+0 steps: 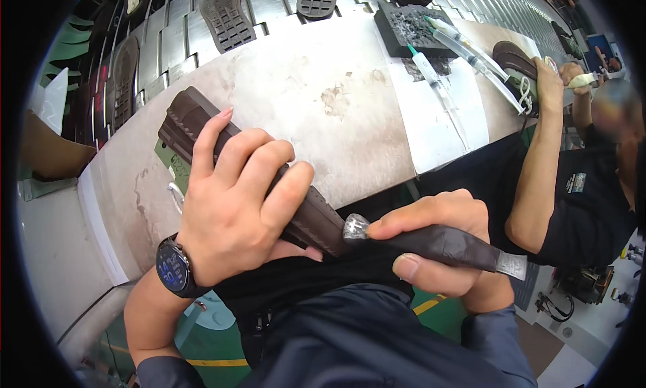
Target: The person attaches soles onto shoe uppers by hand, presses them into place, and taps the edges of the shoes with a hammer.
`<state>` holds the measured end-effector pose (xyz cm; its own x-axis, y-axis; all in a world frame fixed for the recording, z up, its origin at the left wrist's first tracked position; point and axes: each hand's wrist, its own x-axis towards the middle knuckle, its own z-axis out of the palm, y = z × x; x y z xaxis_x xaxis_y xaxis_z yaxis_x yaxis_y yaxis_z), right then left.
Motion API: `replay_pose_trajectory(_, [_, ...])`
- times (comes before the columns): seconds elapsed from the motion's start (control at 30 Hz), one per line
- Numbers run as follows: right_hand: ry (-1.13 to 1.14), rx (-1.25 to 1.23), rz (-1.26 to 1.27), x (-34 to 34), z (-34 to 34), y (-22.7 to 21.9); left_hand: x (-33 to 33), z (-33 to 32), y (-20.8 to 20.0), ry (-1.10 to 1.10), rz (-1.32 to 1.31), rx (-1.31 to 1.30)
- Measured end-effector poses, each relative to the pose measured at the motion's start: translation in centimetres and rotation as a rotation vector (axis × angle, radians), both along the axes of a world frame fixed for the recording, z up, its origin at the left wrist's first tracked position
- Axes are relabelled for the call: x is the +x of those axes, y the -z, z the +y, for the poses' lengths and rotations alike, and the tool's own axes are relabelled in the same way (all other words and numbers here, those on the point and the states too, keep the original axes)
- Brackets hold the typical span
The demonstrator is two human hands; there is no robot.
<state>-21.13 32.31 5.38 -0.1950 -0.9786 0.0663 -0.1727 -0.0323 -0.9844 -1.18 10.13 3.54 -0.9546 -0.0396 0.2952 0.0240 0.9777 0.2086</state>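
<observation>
My left hand (237,201) wraps around a dark brown shoe sole (195,115), holding it edge-up over the near rim of the workbench (316,112). A dark watch sits on that wrist. My right hand (441,243) grips a hand tool with a dark taped handle (451,247). Its small rounded metal tip (355,226) touches the near end of the sole. A flat metal end sticks out behind my right hand.
Several more soles lie on a metal slatted conveyor (168,45) beyond the bench. A dark tray (410,28) and syringes (437,85) lie at the back right. Another person in a black shirt (572,186) works to my right, holding a brown sole (515,58).
</observation>
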Motion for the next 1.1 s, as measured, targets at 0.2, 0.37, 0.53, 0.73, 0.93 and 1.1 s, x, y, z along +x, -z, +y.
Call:
replay_pose_trajectory(0.2, [-0.006,0.228,-0.069,-0.4,-2.3,-2.5,0.3,-0.4,0.3,0.001,-0.004,0.005])
replay_pose_trajectory(0.37, [-0.067,0.329,0.043,0.4,-4.7,-4.9,1.2,-0.5,1.7,-0.054,0.082,0.016])
replay_pose_trajectory(0.53, [0.014,0.464,0.105,2.0,-9.0,-7.0,1.4,-0.4,2.6,-0.053,0.133,0.057])
replay_pose_trajectory(0.73, [-0.024,0.463,0.048,3.0,-11.5,-7.4,3.6,-0.8,3.8,-0.031,0.211,0.045])
replay_pose_trajectory(0.93, [0.145,0.159,0.107,4.2,-6.8,-7.0,6.3,-3.1,3.3,-0.306,0.152,0.258])
replay_pose_trajectory(1.1, [0.109,0.414,0.119,6.0,-10.6,-7.4,6.2,-3.3,3.3,-0.307,0.13,0.278])
